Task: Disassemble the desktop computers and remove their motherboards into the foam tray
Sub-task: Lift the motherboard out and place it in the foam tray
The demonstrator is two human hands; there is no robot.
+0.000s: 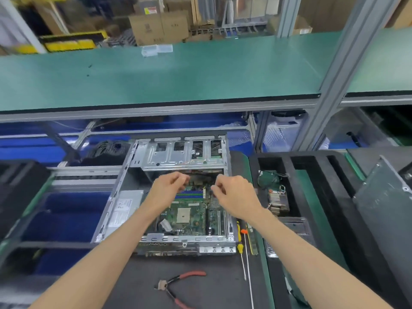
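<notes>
2 hands, left hand (169,188) and right hand (231,192), hover with curled fingers over the motherboard (191,214); what they pinch, I cannot tell. It looks thin, light and fragile, so lift by its bare edges.

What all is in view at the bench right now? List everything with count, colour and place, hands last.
computer case: one, silver metal, open, centre of bench
motherboard: one, green, still inside the case
drive cage: one, silver, far end of the case
power supply: one, grey with white label, left side of the case
pliers: one, red handles, on the dark mat in front of the case
screwdrivers: two, yellow handle and orange handle, right of the case
foam tray: one, black, right of the case, holding a heatsink
shelf: one, green top, above the bench
left hand: over the motherboard's far end, fingers curled
right hand: beside it, fingers curled
</notes>
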